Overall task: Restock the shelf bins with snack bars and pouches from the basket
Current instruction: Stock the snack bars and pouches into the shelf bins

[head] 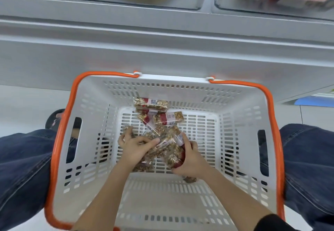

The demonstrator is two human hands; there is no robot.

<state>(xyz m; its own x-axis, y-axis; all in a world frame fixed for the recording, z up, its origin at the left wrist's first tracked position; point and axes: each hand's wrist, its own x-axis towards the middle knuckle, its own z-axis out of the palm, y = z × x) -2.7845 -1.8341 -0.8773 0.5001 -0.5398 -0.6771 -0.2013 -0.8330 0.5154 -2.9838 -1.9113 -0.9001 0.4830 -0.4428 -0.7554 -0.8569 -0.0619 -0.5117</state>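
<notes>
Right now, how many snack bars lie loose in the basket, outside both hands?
3, all near the basket's far wall: one against it, one right of centre, one tilted beneath them. More may hide under the left hand and right hand.

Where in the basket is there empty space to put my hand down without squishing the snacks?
The white slotted plastic basket has bare floor on its right side, between the clear-wrapped nut bars and the right wall, and along the near wall. The middle and far-left are crowded: the left hand and right hand are gathering bars there.
</notes>
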